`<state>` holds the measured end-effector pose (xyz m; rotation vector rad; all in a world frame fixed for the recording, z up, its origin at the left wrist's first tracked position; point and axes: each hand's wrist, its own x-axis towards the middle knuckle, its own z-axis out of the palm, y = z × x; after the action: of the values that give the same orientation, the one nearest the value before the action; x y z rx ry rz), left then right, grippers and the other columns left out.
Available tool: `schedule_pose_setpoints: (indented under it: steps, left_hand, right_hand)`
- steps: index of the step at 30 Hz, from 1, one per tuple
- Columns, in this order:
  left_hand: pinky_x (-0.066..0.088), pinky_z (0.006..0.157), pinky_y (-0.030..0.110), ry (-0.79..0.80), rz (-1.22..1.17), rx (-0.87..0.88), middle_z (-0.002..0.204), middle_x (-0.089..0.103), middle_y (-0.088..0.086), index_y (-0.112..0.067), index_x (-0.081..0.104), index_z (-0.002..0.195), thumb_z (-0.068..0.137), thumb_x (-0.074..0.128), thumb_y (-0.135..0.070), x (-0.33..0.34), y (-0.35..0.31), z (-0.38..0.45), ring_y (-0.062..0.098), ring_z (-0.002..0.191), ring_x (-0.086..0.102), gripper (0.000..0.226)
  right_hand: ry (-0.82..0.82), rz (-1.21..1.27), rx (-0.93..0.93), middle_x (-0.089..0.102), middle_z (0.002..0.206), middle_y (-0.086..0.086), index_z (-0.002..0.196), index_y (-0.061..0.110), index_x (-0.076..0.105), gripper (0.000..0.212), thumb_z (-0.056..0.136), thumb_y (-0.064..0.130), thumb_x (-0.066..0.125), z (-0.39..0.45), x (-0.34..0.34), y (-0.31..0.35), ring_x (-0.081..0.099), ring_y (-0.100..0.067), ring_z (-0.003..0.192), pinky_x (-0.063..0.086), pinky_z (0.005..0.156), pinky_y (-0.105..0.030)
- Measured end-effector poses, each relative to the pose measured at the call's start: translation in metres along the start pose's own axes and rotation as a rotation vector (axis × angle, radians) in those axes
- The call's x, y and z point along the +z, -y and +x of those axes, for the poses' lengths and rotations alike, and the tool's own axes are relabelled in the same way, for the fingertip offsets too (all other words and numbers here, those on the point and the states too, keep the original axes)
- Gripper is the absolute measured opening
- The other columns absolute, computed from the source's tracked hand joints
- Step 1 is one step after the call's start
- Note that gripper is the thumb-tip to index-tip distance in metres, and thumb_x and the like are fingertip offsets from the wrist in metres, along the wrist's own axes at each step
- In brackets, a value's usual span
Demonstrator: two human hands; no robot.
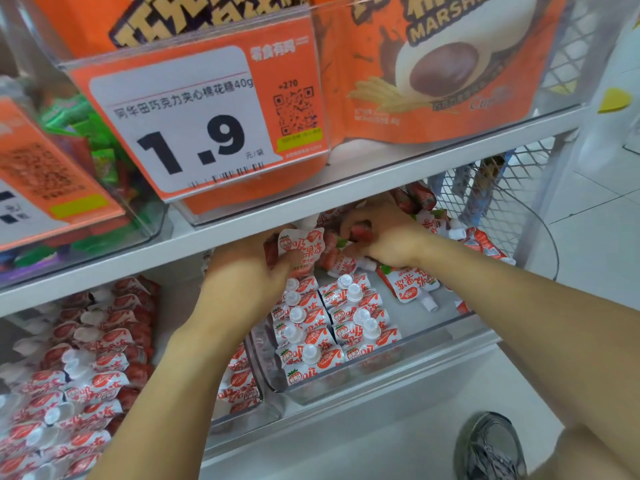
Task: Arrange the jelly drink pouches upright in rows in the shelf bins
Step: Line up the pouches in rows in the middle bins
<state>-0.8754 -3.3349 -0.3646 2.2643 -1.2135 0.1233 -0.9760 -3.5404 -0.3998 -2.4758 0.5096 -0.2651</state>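
Head view showed both hands reaching into the clear bin (408,355) on the lower shelf, under the lip of the shelf above (263,223). The left hand (242,275) had its fingers and thumb curled round one pouch (300,251), held upright with its printed face toward the camera, just behind the two standing rows (332,327) that already filled the front of the bin. The right hand (384,237) was curled round another pouch (360,232) at the back, among the loose pouches (414,289) that lay flat or upside down to the right (how many it held, I could not tell). The step in hand seemed to be gathering loose pouches and standing them behind the rows, so the job looked partly done, with the back and right side of the bin not yet sorted. The next move probably called for setting the left-hand pouch down spout up, tight against the last one in its row, without knocking the caps in front. The upper shelf edge sat low over the hands and left little room to lift. The neighbouring bin (69,368) on the left held more of the same pouches, and above hung a price tag (187,123) and a marshmallow bag (440,64); a shoe (491,445) showed on the floor
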Motion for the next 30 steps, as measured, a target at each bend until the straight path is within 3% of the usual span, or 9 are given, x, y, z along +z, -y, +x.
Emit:
schedule_pose_setpoints:
  steps: [3,7,11,14,18,20,23,26,30]
  left_hand:
    - [0.053,0.081,0.035,0.0,-0.002,-0.018,0.096,0.071,-0.005,-0.027,0.066,0.112,0.083,0.07,-0.037,0.0,0.0,0.001,0.021,0.086,0.065,0.032]
    - [0.046,0.073,0.026,-0.025,0.033,-0.058,0.09,0.07,-0.005,-0.025,0.066,0.109,0.084,0.067,-0.041,0.002,-0.002,0.002,0.019,0.081,0.063,0.03]
    - [0.038,0.066,0.022,-0.053,0.039,-0.126,0.082,0.068,-0.007,-0.021,0.068,0.1,0.085,0.066,-0.042,0.002,-0.006,0.002,0.014,0.074,0.06,0.026]
    - [0.04,0.065,0.022,-0.038,0.038,-0.141,0.08,0.068,-0.007,-0.021,0.069,0.096,0.084,0.065,-0.044,0.003,-0.005,0.002,0.013,0.073,0.061,0.026]
    - [0.045,0.066,0.023,0.007,0.041,-0.103,0.085,0.07,-0.007,-0.023,0.07,0.1,0.084,0.065,-0.043,0.002,-0.004,0.004,0.013,0.076,0.062,0.026]
    - [0.049,0.072,0.025,0.003,0.033,-0.078,0.089,0.071,-0.006,-0.022,0.069,0.102,0.084,0.067,-0.041,0.001,-0.006,0.003,0.015,0.079,0.063,0.026]
    - [0.052,0.075,0.03,-0.011,0.022,-0.056,0.087,0.071,-0.005,-0.022,0.07,0.101,0.082,0.069,-0.04,0.001,-0.006,0.002,0.015,0.077,0.063,0.026]
    - [0.053,0.074,0.034,-0.002,0.033,-0.059,0.084,0.07,-0.003,-0.02,0.069,0.097,0.082,0.068,-0.039,0.001,-0.007,0.003,0.017,0.075,0.063,0.024]
    - [0.052,0.075,0.03,0.005,0.062,-0.073,0.087,0.07,-0.001,-0.018,0.068,0.1,0.084,0.068,-0.04,-0.001,-0.01,0.003,0.019,0.079,0.063,0.027]
  right_hand:
    - [-0.051,-0.012,-0.12,0.044,0.087,0.022,0.084,0.024,0.061,0.018,0.08,0.021,0.078,-0.005,-0.003,-0.006,0.048,-0.02,0.099,0.036,0.081,-0.02]
    - [-0.173,-0.131,-0.295,0.043,0.079,0.022,0.091,0.01,0.063,0.017,0.082,0.018,0.076,-0.017,-0.003,-0.009,0.03,-0.004,0.098,0.023,0.074,-0.022]
    - [-0.179,-0.152,-0.389,0.044,0.077,0.017,0.093,0.008,0.062,0.016,0.084,0.015,0.074,-0.024,-0.012,0.004,0.038,-0.004,0.075,0.029,0.064,-0.013]
    - [-0.152,-0.205,-0.44,0.052,0.093,0.01,0.107,0.017,0.062,0.023,0.086,0.017,0.072,-0.027,-0.015,0.007,0.045,-0.007,0.084,0.031,0.071,-0.006]
    - [-0.01,-0.109,-0.25,0.066,0.116,0.003,0.13,0.023,0.056,0.057,0.08,0.039,0.078,-0.027,-0.014,0.008,0.06,-0.012,0.102,0.047,0.087,-0.022]
    - [0.126,-0.103,-0.131,0.067,0.115,0.002,0.125,0.024,0.061,0.05,0.083,0.048,0.071,-0.027,-0.008,0.006,0.062,-0.018,0.103,0.051,0.087,-0.032]
    - [0.32,-0.013,-0.037,0.057,0.135,0.01,0.129,0.034,0.058,0.036,0.095,0.044,0.057,-0.026,-0.008,0.007,0.053,-0.014,0.122,0.042,0.103,-0.03]
    - [0.455,-0.075,-0.033,0.049,0.145,0.011,0.14,0.034,0.049,0.044,0.096,0.031,0.059,-0.022,-0.016,0.01,0.047,-0.011,0.13,0.037,0.11,-0.029]
    - [0.193,0.099,-0.007,0.068,0.115,0.006,0.118,0.023,0.064,0.041,0.082,0.036,0.077,-0.02,-0.013,0.005,0.063,-0.009,0.107,0.051,0.094,-0.027]
